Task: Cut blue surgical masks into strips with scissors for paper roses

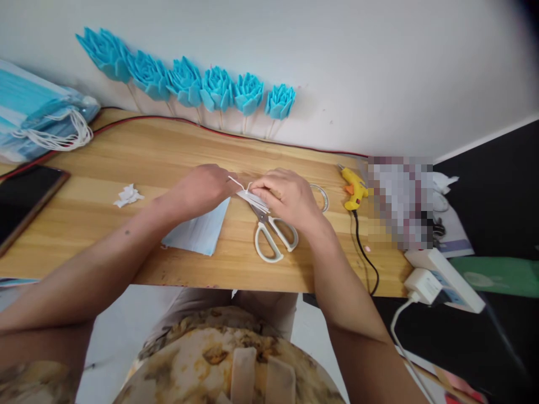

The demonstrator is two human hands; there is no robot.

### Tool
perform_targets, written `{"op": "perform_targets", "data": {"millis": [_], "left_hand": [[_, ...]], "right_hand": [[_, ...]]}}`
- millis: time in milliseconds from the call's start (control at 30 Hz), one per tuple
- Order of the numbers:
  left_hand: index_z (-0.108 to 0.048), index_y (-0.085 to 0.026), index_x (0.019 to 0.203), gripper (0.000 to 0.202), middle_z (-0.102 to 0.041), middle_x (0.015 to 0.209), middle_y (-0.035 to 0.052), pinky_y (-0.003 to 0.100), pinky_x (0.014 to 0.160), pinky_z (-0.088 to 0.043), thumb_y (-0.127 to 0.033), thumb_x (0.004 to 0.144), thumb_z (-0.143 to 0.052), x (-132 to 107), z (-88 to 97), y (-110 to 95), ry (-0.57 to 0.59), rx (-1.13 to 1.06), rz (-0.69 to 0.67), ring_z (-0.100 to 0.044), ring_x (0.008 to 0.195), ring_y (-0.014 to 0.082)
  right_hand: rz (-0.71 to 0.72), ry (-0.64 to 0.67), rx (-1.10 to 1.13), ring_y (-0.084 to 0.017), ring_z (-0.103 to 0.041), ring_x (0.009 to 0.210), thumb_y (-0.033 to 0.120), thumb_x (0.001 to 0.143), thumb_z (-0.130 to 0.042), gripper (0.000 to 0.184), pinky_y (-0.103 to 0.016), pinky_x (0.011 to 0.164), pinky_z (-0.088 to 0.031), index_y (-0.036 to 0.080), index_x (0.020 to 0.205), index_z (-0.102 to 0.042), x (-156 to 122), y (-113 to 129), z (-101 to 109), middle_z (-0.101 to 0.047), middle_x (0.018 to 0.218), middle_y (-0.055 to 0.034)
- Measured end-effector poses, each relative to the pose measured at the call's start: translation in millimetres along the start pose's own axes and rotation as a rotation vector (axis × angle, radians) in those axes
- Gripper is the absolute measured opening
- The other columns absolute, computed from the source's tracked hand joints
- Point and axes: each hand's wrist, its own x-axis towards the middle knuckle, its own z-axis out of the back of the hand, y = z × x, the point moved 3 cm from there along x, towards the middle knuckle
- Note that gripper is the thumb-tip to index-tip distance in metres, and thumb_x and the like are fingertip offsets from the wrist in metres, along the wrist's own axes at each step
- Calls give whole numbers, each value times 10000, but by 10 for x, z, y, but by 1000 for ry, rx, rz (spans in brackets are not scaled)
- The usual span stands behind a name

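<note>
While the left hand (202,188) pinches a white ear loop (236,182), the right hand (286,196) grips a folded mask strip (251,197) above white-handled scissors (273,235) near the desk's (126,151) front edge.

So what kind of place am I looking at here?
Probably a home craft desk: a wooden table against a wall, blue paper flowers propped behind, plus scissors and a yellow glue gun.

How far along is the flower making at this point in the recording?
Done: six blue flowers on sticks lean against the wall. In hand: the left hand and right hand pinch a white strip and ear loop above the scissors. Left: a cut mask piece and a mask stack.
</note>
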Motion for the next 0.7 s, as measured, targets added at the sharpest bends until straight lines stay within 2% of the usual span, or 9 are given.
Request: {"op": "perform_targets", "data": {"millis": [267,400,567,700], "left_hand": [[-690,-178,810,358,-659,710,55,322,590,-290,-181,996,-384,-28,-90,-11,19,187,-111,-562,656,200],[-670,-179,766,372,-643,684,50,321,586,-294,-200,1001,-382,-19,-74,-26,-4,158,-118,-556,637,192],[-695,-187,812,414,-639,686,41,312,606,-310,-261,1045,-361,3,13,-66,-23,50,-67,-552,646,182],[-693,-178,803,431,-654,720,52,327,617,-304,-224,1048,-341,1,39,-94,-33,98,-114,-556,669,187]], "right_hand": [[68,88,-124,-194,-612,856,276,1010,-522,251,-332,757,-348,212,912,-744,14,37,-76,-749,882,-39],[63,64,-180,-197,-591,836,262,996,-529,240,-339,751,-344,203,885,-733,19,40,-74,-730,849,-48],[-29,-52,-12,-173,-596,803,209,943,-571,162,-310,764,-394,206,858,-710,-2,-30,6,-714,833,-21],[39,26,44,-169,-617,826,269,988,-548,217,-308,772,-403,213,876,-725,-3,-34,3,-737,865,-19]]}}
